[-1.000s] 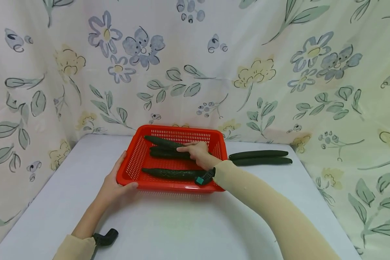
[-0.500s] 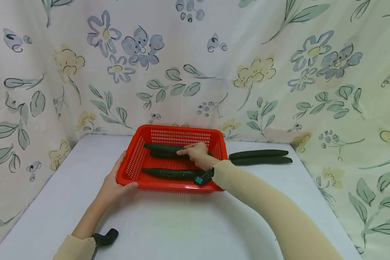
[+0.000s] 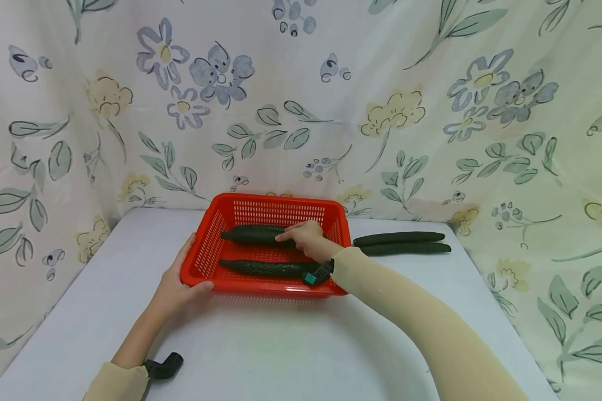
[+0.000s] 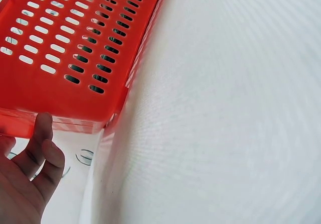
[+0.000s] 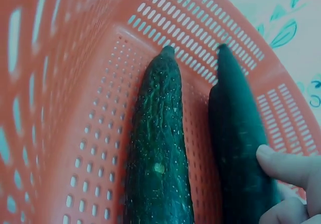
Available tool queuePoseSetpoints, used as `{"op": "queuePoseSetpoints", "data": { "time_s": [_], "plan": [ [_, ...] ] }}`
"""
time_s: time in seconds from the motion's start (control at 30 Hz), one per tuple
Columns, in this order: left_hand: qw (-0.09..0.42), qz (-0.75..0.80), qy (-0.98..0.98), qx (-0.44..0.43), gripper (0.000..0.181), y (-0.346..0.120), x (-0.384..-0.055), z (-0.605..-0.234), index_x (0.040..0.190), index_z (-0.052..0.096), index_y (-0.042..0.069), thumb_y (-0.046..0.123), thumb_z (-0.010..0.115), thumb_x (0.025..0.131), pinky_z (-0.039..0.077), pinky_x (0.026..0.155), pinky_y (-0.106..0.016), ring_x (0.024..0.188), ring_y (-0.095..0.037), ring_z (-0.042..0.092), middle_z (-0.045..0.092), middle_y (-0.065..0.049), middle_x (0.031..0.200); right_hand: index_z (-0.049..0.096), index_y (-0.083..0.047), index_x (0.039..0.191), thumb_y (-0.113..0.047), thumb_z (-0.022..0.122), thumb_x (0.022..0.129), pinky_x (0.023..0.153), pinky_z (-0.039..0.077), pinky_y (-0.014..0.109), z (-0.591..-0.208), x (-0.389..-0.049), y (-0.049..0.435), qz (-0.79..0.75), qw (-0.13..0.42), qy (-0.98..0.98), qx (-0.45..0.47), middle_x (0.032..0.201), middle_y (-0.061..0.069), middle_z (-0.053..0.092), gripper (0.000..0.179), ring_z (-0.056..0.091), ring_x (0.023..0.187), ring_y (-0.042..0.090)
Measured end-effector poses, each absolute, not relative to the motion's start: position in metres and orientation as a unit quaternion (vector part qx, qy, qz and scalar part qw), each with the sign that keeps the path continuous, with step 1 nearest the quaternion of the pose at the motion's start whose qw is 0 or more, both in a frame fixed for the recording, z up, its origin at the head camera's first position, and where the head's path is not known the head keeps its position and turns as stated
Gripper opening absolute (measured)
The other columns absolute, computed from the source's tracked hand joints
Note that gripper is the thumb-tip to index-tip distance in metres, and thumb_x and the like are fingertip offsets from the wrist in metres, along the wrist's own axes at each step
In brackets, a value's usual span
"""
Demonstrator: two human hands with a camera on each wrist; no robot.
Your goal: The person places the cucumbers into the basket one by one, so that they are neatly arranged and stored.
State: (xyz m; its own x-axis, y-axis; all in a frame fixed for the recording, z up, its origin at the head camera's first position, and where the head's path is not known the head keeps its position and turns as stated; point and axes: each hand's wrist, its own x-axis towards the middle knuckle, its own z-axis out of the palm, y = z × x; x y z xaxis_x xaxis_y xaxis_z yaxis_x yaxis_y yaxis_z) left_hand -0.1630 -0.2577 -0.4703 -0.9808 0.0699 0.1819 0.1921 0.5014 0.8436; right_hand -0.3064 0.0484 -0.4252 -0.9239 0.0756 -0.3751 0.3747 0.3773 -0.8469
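- We see the work partway along: inside the red basket lie the front cucumber, along the basket's near side, and the back cucumber, farther in and roughly parallel to it, with a gap between them.
- Against the back cucumber, the right wrist view shows another dark edge, perhaps one more cucumber beneath or behind it; we cannot count for sure.
- Outside the basket, just beyond its right side, the far loose cucumber and the near loose cucumber lie side by side on the table. As we judge it, these two are what is left to handle, along with letting go of the back cucumber.
- Our right hand reaches over the basket's near right corner, forearm slanting in from the right, back of the hand upward. Thumb and fingers pinch the back cucumber toward its right end; we cannot see how the fingers lie on its far side.
- Our left hand grips the basket at its near left corner, thumb over the front rim and fingers along the left side. We judge that this hold steadies the basket, which sits level on the table.
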Motion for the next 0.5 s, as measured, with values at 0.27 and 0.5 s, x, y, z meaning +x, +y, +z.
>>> {"op": "queuePoseSetpoints", "data": {
  "time_s": [0.27,0.5],
  "plan": [
    [0.067,-0.493,-0.865,-0.074,0.115,-0.2593,-0.1638,-0.4748,0.172,0.007,0.034,0.023,0.084,0.088,0.051,0.085,-0.016,0.133,-0.041,0.052,0.039,-0.024,0.164,0.083,-0.011,0.107,-0.013,0.095,0.078,0.047,0.019,0.027,-0.4236,-0.2977,0.0509,-0.553,0.129,0.813,0.129,0.051,-0.011,0.035,0.032,0.021,0.046,0.01],
    [0.067,-0.492,-0.865,-0.076,0.114,-0.2561,-0.1632,-0.4715,0.172,0.007,0.032,0.026,0.084,0.088,0.052,0.086,-0.019,0.133,-0.039,0.052,0.039,-0.023,0.165,0.08,-0.009,0.118,-0.014,0.091,0.084,0.054,0.033,0.027,-0.4234,-0.3029,0.0537,-0.6,0.125,0.787,0.076,0.077,-0.005,0.064,0.036,0.032,0.051,0.01]
  ]
}}
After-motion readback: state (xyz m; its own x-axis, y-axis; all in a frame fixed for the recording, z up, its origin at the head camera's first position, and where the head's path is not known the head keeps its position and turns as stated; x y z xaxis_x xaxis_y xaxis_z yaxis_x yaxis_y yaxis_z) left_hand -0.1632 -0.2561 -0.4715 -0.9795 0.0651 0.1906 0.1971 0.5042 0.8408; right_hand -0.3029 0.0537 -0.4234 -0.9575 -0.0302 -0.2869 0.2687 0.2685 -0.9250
